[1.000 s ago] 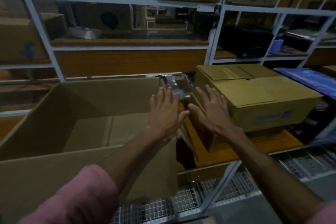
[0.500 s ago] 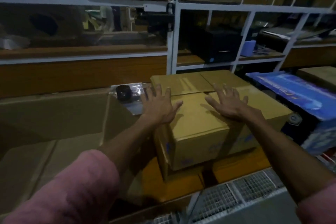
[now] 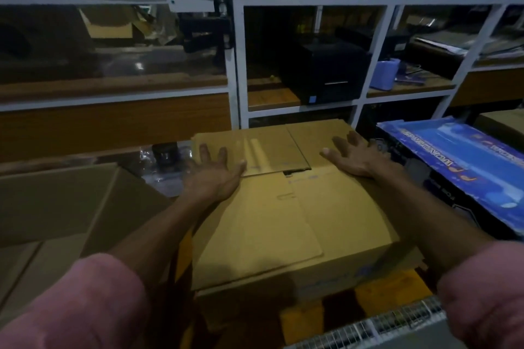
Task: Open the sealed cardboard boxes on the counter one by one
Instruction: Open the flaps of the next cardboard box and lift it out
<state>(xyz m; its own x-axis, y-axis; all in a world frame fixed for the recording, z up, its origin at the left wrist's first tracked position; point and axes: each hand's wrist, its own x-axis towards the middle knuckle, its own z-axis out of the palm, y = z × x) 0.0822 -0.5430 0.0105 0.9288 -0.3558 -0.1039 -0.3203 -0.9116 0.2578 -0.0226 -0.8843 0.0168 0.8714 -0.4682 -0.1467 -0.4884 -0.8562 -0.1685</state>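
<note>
While both hands lie on top of the closed cardboard box (image 3: 283,212), the thing that matters for the next move is where the flap seam sits between them. The box stands on the counter (image 3: 377,289) straight ahead of the person, its long side running away from them toward the shelving (image 3: 235,65). A second piece of cardboard (image 3: 266,147) lies flat on its far half, and just at that piece's near edge a small dark gap (image 3: 295,171) shows in the box top.

The left hand (image 3: 211,176) rests near the far left corner, fingers straight and spread, palm down on the cardboard. The right hand (image 3: 354,156) rests near the far right edge, fingers also spread and straight, seemingly lighter in its contact; whether the whole palm is down I cannot tell. Neither hand pinches or holds anything.

The gap lies between the two hands, a little nearer the right thumb than the left one. The centre seam of the box top seems to run from that gap toward the person, so either hand would have to slide inward to reach it.

To the left stands an open cardboard box (image 3: 65,201), just beside the closed one. To the right lies a blue printed carton (image 3: 465,167).
</note>
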